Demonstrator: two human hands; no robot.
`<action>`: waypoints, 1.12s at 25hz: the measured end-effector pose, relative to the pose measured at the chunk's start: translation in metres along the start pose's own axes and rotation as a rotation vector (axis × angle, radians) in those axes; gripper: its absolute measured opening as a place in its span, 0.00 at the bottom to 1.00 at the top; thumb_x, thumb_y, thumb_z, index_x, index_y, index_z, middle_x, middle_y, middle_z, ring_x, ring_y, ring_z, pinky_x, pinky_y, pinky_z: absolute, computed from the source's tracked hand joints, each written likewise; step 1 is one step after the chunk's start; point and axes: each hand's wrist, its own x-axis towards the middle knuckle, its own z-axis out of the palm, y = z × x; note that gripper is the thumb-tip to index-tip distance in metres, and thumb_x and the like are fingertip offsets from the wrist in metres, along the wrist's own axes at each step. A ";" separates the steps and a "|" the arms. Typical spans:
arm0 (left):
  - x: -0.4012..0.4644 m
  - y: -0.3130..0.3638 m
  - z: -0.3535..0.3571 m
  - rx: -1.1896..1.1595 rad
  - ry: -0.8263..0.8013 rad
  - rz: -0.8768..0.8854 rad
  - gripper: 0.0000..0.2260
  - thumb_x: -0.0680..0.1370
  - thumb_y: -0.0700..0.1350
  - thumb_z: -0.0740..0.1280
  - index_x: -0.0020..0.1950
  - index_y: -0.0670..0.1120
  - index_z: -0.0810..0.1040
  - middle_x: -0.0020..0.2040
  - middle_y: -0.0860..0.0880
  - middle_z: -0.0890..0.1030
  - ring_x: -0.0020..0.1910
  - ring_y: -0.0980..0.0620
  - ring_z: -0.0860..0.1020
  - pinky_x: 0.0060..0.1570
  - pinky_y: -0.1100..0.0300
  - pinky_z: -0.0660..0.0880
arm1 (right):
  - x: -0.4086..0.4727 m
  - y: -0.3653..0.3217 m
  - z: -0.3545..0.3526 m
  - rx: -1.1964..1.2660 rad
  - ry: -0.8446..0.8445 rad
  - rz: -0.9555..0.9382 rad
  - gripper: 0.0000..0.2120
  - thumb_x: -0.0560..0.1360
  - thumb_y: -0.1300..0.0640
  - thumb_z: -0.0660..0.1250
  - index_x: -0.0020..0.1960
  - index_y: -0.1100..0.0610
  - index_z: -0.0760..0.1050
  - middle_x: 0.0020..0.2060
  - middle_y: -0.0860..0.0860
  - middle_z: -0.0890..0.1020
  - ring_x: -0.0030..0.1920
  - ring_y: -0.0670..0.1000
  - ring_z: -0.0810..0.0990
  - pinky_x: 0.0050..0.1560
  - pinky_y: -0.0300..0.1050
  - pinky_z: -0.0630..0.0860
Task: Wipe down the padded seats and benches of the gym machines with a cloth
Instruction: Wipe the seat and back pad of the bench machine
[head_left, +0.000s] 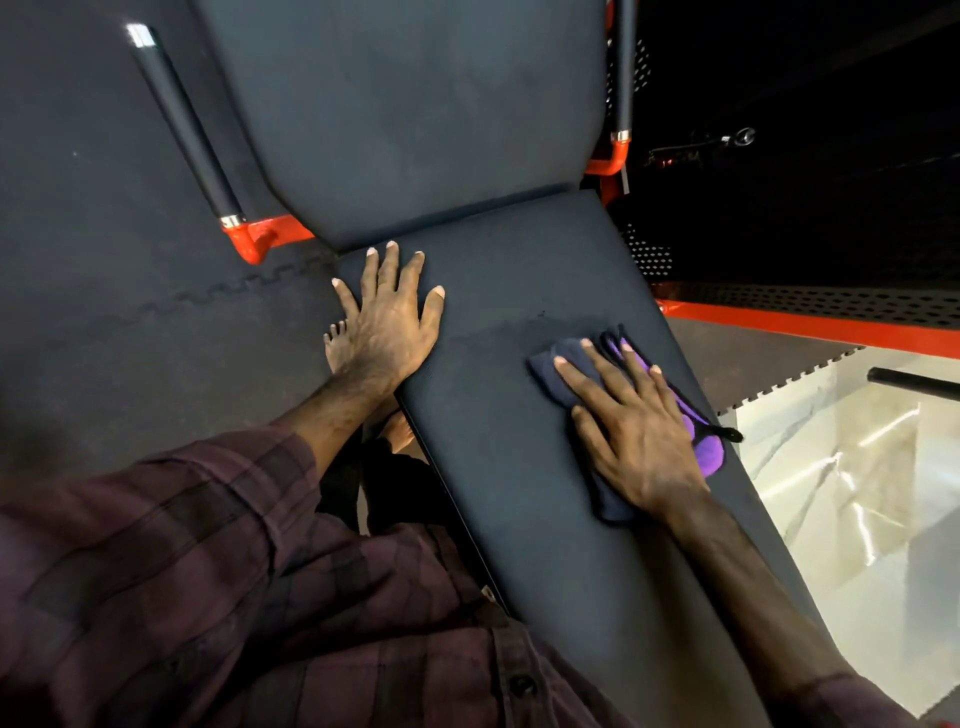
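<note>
Head view, looking down on a black padded seat (545, 441) that runs from centre frame toward 5 o'clock. A second black pad, the backrest (405, 104), meets its far edge and fills the 12 o'clock area.

Right hand (631, 434) lies flat on a dark blue and purple cloth (709, 449), fingers straight and slightly fanned, pointing toward 11 o'clock. Palm presses the cloth onto the seat near its right-hand edge, at about 4 o'clock from frame centre. Cloth is bunched; purple side shows past the little finger, a small dark loop sticks out at its 3 o'clock end.

Left hand (389, 317) rests palm-down on the seat's far left corner, fingers spread wide, tips close to the seam with the backrest. It holds nothing.

Bare foot (340, 345) shows just beside the left wrist, on the dark rubber floor mat (104, 312) at 9 o'clock.

Red frame bracket (260, 236) with a black padded handle (182, 122) at 10 o'clock; another red bracket and handle at 1 o'clock. Pale glossy floor (857, 493) at 4 o'clock. Plaid sleeve (156, 571) fills 7 o'clock.
</note>
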 end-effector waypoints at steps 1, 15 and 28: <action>0.002 -0.001 0.002 -0.003 -0.002 -0.008 0.34 0.78 0.76 0.40 0.82 0.65 0.53 0.86 0.57 0.50 0.86 0.42 0.47 0.74 0.23 0.51 | 0.003 0.012 -0.002 -0.007 0.013 0.071 0.28 0.83 0.41 0.50 0.84 0.36 0.54 0.84 0.43 0.56 0.85 0.58 0.52 0.81 0.66 0.55; -0.005 0.011 -0.008 0.003 0.065 0.047 0.29 0.85 0.64 0.54 0.84 0.55 0.61 0.86 0.49 0.55 0.85 0.46 0.49 0.79 0.30 0.44 | 0.112 0.017 -0.002 0.039 0.047 0.356 0.29 0.83 0.42 0.53 0.84 0.39 0.57 0.84 0.50 0.60 0.82 0.65 0.57 0.78 0.65 0.60; 0.003 -0.001 -0.003 -0.026 0.047 0.037 0.31 0.81 0.71 0.52 0.82 0.61 0.60 0.86 0.55 0.54 0.85 0.49 0.48 0.80 0.30 0.45 | 0.114 0.020 0.004 0.031 -0.010 -0.082 0.28 0.83 0.40 0.49 0.83 0.36 0.57 0.84 0.46 0.58 0.84 0.60 0.54 0.80 0.65 0.58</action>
